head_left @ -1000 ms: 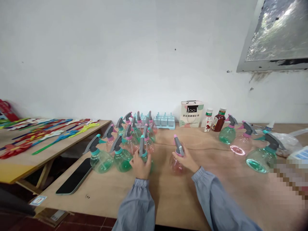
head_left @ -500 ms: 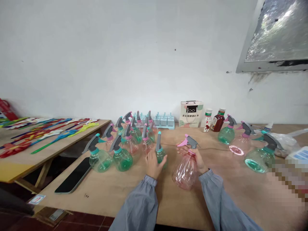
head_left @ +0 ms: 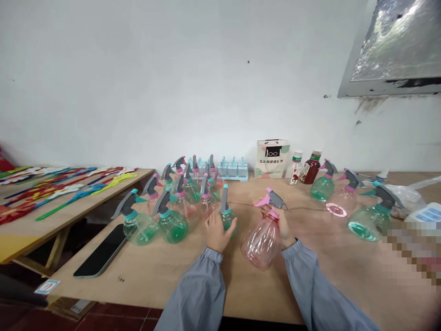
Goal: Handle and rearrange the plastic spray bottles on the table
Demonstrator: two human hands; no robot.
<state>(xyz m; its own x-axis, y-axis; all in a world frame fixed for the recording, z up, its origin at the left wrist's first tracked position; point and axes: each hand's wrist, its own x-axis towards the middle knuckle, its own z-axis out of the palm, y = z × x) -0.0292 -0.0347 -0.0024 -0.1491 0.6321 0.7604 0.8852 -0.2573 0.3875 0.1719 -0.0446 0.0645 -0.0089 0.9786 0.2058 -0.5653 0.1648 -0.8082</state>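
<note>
Pink bottles (head_left: 261, 246), green bottles (head_left: 230, 222), grey triggers (head_left: 276, 199)
Tan tabletop (head_left: 155, 276) here, with a black phone (head_left: 100, 252) near its left edge.

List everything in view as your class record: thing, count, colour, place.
Clustered spray bottles: about eleven, green and pink, centre-left
Other spray bottles: three, green and pink, right
Single spray bottle: one, green, centre
Tilted spray bottle: one, pink, centre-right
Moulds: count unclear, pale blue, by wall
Paper bag: one, cream, by wall
Capped bottles: two, white and dark red, beside bag
Phone: one, black, left
Plastic bag: one, clear, right
Container: one, white, right
Flower crafts: many, multicoloured, left
Tables: two, brown
Framed pane: one, grey, upper right
Sleeves: two, grey-blue, front
Left grip: one, at single bottle
Right grip: one, on tilted bottle's neck
</note>
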